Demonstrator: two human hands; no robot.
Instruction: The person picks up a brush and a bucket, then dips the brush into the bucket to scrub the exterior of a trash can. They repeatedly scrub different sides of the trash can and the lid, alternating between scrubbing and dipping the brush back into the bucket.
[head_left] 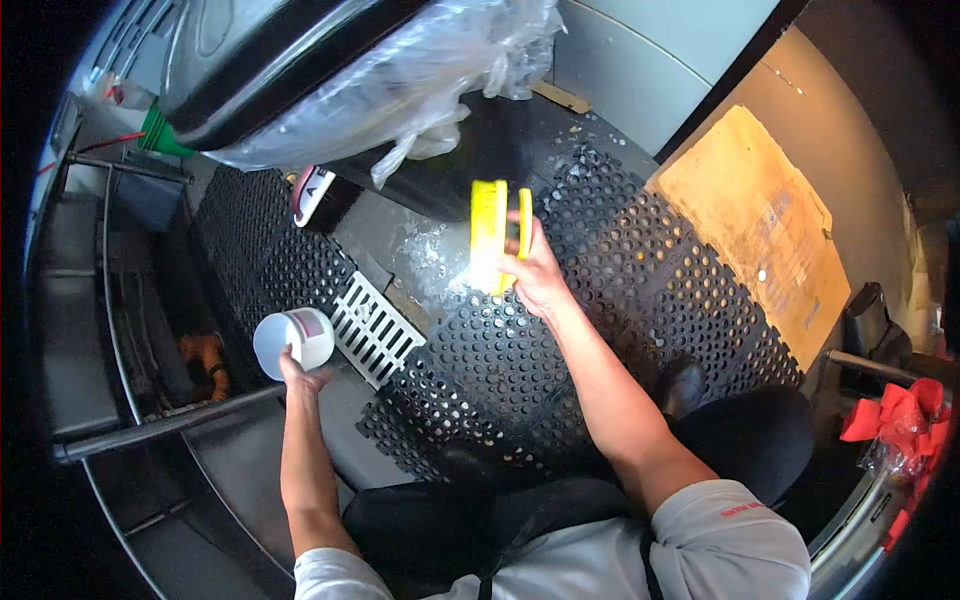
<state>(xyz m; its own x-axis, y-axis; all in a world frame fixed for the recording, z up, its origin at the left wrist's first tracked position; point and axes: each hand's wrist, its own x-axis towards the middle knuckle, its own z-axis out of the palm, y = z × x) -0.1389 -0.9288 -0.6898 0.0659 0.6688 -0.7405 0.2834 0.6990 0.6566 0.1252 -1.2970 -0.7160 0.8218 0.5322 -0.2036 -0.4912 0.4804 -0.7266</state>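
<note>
My right hand is closed around the handle of a yellow scrub brush, held up in front of me over the floor. The brush stands on its side, with its broad face turned to the left; glare washes out its lower end. On the left, my left hand grips a round white plastic tub at its near edge. The tub is tipped sideways beside a metal rack bar, and I cannot see what it contains. Both hands are well apart.
Black perforated rubber mats cover much of the floor, with a white drain grate between them. A broom head lies beneath a bin's plastic liner. Right stands cardboard; left, a metal rack.
</note>
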